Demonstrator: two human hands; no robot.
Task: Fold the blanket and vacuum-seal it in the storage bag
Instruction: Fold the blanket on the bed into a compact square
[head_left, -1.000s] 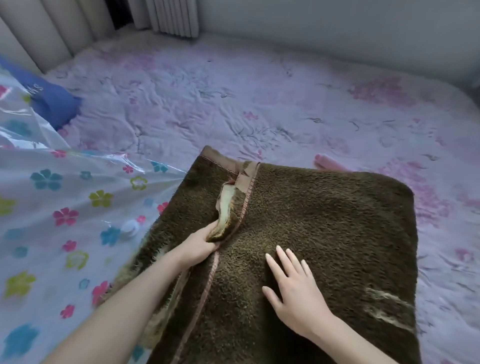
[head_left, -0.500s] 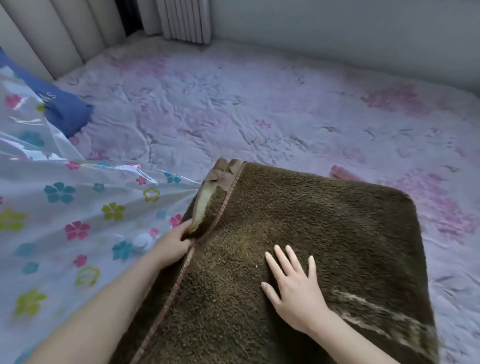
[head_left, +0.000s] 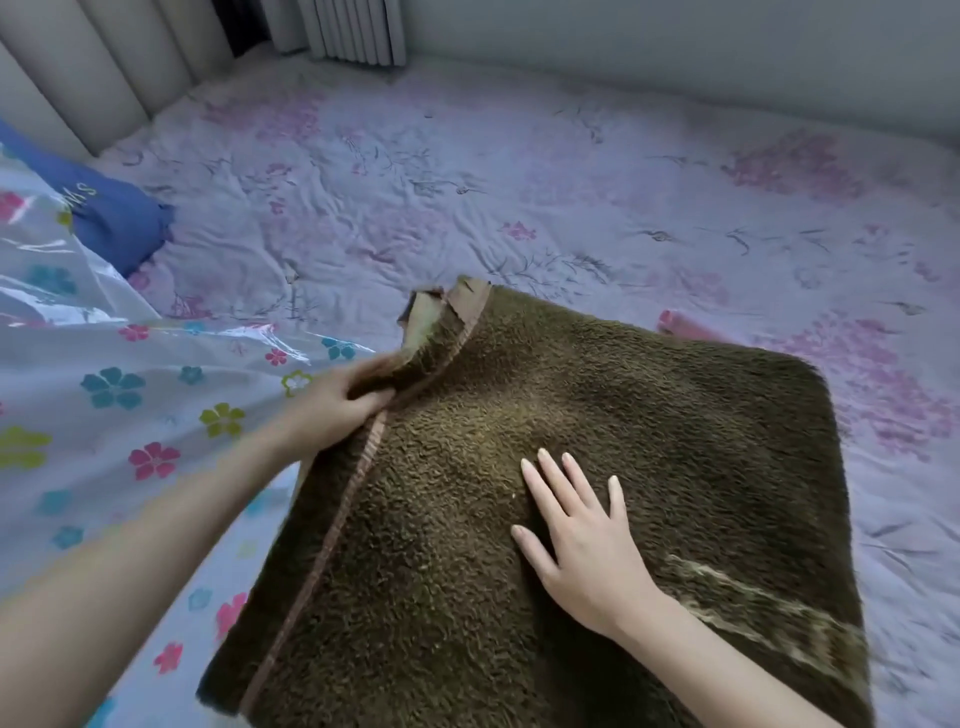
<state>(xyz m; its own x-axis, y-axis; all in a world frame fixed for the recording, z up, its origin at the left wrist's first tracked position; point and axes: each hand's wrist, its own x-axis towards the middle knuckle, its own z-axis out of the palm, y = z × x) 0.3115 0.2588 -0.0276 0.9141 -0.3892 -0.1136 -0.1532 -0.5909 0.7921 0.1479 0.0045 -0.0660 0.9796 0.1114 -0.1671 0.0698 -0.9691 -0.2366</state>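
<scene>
A folded, fuzzy olive-brown blanket (head_left: 649, 431) with a pinkish trimmed edge lies on the bed, filling the lower middle and right. My left hand (head_left: 337, 400) grips the blanket's left edge near its far corner, fingers curled around the folded layers. On top of the blanket, my right hand (head_left: 576, 525) rests flat, palm down, fingers spread. The clear storage bag (head_left: 130, 395), printed with coloured flowers, lies to the left, its edge touching the blanket; my left forearm crosses over it.
The bed sheet (head_left: 519, 182) is pale lilac with pink flowers and is wrinkled. A blue pillow (head_left: 114, 218) sits at the far left under the bag. A padded headboard (head_left: 93, 67) and a radiator (head_left: 353, 31) stand behind. A pink object (head_left: 685, 327) peeks out beyond the blanket.
My left hand has drawn the blanket's loose left edge outward to the left, closing the turned-up flap. My right hand has stayed pressed on top.
</scene>
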